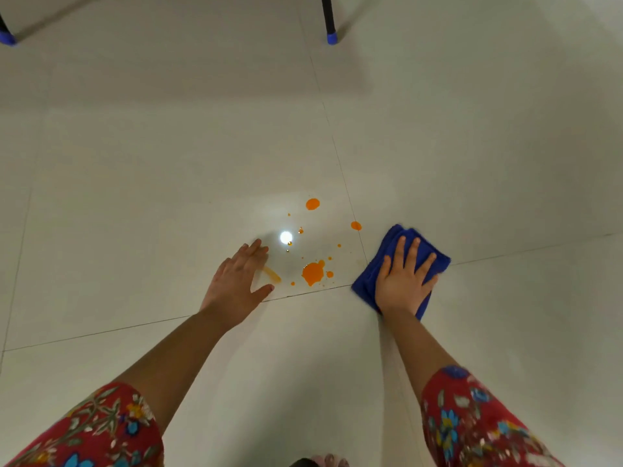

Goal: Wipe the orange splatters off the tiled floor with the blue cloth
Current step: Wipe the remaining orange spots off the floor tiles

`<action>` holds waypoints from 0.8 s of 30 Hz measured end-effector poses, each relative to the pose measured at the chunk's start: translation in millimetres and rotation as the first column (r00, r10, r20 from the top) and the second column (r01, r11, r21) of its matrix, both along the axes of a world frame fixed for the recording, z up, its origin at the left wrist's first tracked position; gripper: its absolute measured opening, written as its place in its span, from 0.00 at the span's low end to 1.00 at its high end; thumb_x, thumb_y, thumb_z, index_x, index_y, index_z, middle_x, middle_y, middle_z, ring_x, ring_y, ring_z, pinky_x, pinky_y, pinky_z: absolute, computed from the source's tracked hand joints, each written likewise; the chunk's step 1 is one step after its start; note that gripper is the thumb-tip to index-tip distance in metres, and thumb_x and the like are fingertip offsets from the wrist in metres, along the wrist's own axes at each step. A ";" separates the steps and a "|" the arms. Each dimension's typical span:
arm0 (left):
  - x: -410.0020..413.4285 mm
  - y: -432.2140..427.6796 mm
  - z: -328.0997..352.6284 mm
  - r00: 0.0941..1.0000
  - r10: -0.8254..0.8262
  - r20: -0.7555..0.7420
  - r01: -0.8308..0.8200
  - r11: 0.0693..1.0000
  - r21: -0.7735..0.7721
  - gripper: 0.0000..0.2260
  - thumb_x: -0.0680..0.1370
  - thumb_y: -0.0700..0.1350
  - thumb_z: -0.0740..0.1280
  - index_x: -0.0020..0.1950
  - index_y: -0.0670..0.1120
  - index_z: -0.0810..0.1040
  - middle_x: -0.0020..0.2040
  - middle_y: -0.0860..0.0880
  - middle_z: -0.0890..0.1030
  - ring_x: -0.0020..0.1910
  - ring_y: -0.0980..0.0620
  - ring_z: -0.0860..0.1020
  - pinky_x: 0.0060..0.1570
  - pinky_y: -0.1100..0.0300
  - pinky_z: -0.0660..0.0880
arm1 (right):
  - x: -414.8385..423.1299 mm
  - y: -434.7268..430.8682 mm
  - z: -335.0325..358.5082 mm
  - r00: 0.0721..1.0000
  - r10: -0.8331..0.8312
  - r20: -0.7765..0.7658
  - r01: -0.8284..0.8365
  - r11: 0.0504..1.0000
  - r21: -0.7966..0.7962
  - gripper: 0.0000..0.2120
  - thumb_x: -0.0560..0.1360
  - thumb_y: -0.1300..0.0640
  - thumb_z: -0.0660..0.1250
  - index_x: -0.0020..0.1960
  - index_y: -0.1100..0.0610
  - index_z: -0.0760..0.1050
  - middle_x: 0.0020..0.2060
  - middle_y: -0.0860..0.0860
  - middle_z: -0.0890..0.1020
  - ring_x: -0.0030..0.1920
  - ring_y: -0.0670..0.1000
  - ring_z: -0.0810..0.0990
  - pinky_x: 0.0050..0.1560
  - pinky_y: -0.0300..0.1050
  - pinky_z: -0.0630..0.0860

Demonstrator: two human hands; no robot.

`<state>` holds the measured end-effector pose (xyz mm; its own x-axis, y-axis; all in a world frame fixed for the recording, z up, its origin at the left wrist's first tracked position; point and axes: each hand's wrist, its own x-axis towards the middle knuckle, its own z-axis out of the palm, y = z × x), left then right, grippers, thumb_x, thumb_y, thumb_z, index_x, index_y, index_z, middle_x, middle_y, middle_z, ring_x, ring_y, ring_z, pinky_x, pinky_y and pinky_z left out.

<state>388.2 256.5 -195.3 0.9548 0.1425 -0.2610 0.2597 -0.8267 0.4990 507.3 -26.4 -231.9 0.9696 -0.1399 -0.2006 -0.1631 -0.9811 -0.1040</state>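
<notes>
On head cam, low centre: my R hand (403, 281) presses flat on the blue cloth (367, 284), fingers spread, at 3 o'clock of the orange splatters (313, 274), just clear of them. L hand (236, 281) lies on the tiled floor (168, 197) at 9 o'clock, fingers straight, thumb out. Faint smear (272, 274) beside it. Blots at 12 & 2 look whole, so wiping's barely begun, imo.

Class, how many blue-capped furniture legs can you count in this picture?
2. The right leg stands at the top, right of centre; the left leg is cut off by the top left edge. More may lie outside view.
</notes>
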 end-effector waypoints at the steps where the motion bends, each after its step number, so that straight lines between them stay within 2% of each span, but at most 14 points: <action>1: -1.4 2.9 -0.7 1.000 -0.002 -0.012 0.002 1.000 0.003 0.34 0.75 0.56 0.66 0.77 0.52 0.55 0.79 0.55 0.50 0.77 0.55 0.47 0.75 0.53 0.50 | 17.2 6.7 0.6 1.000 -0.018 0.011 0.018 0.999 0.030 0.26 0.83 0.46 0.43 0.79 0.48 0.40 0.79 0.49 0.44 0.78 0.60 0.42 0.74 0.65 0.46; 3: -2.9 9.7 -4.7 1.000 0.009 -0.021 -0.009 1.000 0.014 0.42 0.72 0.59 0.69 0.78 0.51 0.50 0.78 0.56 0.45 0.77 0.56 0.44 0.76 0.52 0.49 | 39.5 25.0 -2.3 0.999 0.032 0.032 -0.034 0.998 0.059 0.26 0.83 0.49 0.44 0.79 0.51 0.41 0.79 0.51 0.46 0.78 0.59 0.43 0.75 0.63 0.46; 5: -4.5 13.1 -6.8 0.999 0.014 -0.035 -0.013 1.000 0.026 0.48 0.69 0.64 0.70 0.78 0.51 0.44 0.77 0.57 0.41 0.76 0.57 0.41 0.76 0.53 0.46 | 31.6 31.8 -3.2 0.982 0.182 0.054 -0.184 0.982 0.042 0.26 0.83 0.48 0.43 0.79 0.53 0.45 0.79 0.53 0.50 0.78 0.59 0.47 0.75 0.62 0.50; 7: -4.0 16.1 -9.2 0.998 0.009 -0.054 -0.006 0.999 0.045 0.53 0.65 0.70 0.66 0.78 0.51 0.40 0.76 0.58 0.38 0.75 0.58 0.37 0.75 0.54 0.43 | 1.5 18.4 -2.5 0.948 0.315 0.056 -0.314 0.949 -0.015 0.29 0.81 0.45 0.42 0.79 0.54 0.49 0.78 0.54 0.54 0.77 0.59 0.51 0.75 0.61 0.54; 8: -2.2 17.7 -10.7 0.998 0.003 -0.065 0.000 0.999 0.048 0.54 0.63 0.73 0.62 0.78 0.51 0.39 0.75 0.58 0.36 0.74 0.59 0.36 0.75 0.55 0.40 | -9.0 5.7 0.2 0.943 0.329 0.049 -0.328 0.944 -0.029 0.30 0.80 0.41 0.43 0.79 0.53 0.49 0.78 0.53 0.53 0.78 0.59 0.51 0.75 0.60 0.52; 11: -0.2 18.1 -16.0 0.996 -0.010 -0.085 0.012 1.000 0.024 0.54 0.60 0.75 0.56 0.77 0.52 0.36 0.74 0.59 0.33 0.73 0.60 0.31 0.72 0.58 0.35 | 9.9 -23.9 4.1 0.980 0.199 0.019 -0.198 0.980 -0.020 0.34 0.78 0.35 0.44 0.79 0.48 0.44 0.78 0.49 0.47 0.78 0.57 0.46 0.74 0.58 0.45; 15: -1.3 19.2 -21.2 0.997 -0.007 -0.075 0.006 1.000 -0.018 0.55 0.60 0.75 0.57 0.77 0.52 0.36 0.74 0.60 0.32 0.72 0.61 0.29 0.71 0.59 0.33 | 74.8 15.4 -0.3 0.992 0.115 0.050 -0.115 0.993 -0.013 0.26 0.83 0.44 0.43 0.79 0.49 0.44 0.79 0.51 0.49 0.78 0.58 0.46 0.75 0.62 0.48; 18: -0.3 18.7 -20.8 0.998 -0.007 -0.055 0.006 1.000 -0.018 0.54 0.61 0.75 0.57 0.77 0.52 0.36 0.74 0.60 0.32 0.72 0.61 0.29 0.71 0.60 0.32 | 68.9 57.5 -0.7 0.922 0.379 0.074 -0.379 0.925 -0.018 0.28 0.80 0.45 0.38 0.79 0.49 0.47 0.79 0.49 0.50 0.78 0.56 0.47 0.76 0.58 0.49; 20: -2.3 20.2 -18.1 0.999 -0.002 -0.042 0.001 1.000 -0.007 0.54 0.61 0.75 0.56 0.77 0.51 0.37 0.75 0.59 0.33 0.72 0.61 0.30 0.71 0.60 0.32 | 33.5 52.1 1.4 0.823 0.566 0.043 -0.567 0.824 0.003 0.27 0.80 0.45 0.40 0.79 0.47 0.47 0.78 0.47 0.50 0.78 0.53 0.46 0.75 0.55 0.49; 21: -2.3 21.1 -17.9 0.999 -0.005 -0.041 0.005 1.000 -0.001 0.54 0.61 0.75 0.55 0.77 0.51 0.37 0.76 0.58 0.34 0.72 0.61 0.30 0.71 0.60 0.32 | 20.0 38.4 2.3 0.806 0.591 0.043 -0.592 0.806 0.008 0.27 0.81 0.45 0.42 0.79 0.47 0.48 0.78 0.47 0.51 0.78 0.53 0.48 0.75 0.55 0.50; 22: -1.7 20.8 -18.4 0.999 -0.013 -0.048 0.012 1.000 -0.004 0.53 0.61 0.75 0.55 0.77 0.51 0.37 0.76 0.58 0.34 0.73 0.61 0.30 0.71 0.59 0.32 | 14.5 22.3 1.7 0.824 0.565 0.043 -0.565 0.825 0.004 0.27 0.81 0.45 0.43 0.78 0.47 0.50 0.78 0.48 0.53 0.78 0.54 0.50 0.74 0.56 0.53; 24: -1.2 20.3 -19.6 0.998 -0.014 -0.055 0.013 1.000 -0.010 0.53 0.62 0.75 0.55 0.77 0.51 0.36 0.76 0.57 0.34 0.73 0.60 0.30 0.72 0.58 0.33 | 31.0 6.7 2.5 0.912 0.409 0.032 -0.408 0.913 -0.020 0.27 0.80 0.44 0.42 0.78 0.48 0.52 0.78 0.49 0.56 0.77 0.56 0.53 0.73 0.59 0.56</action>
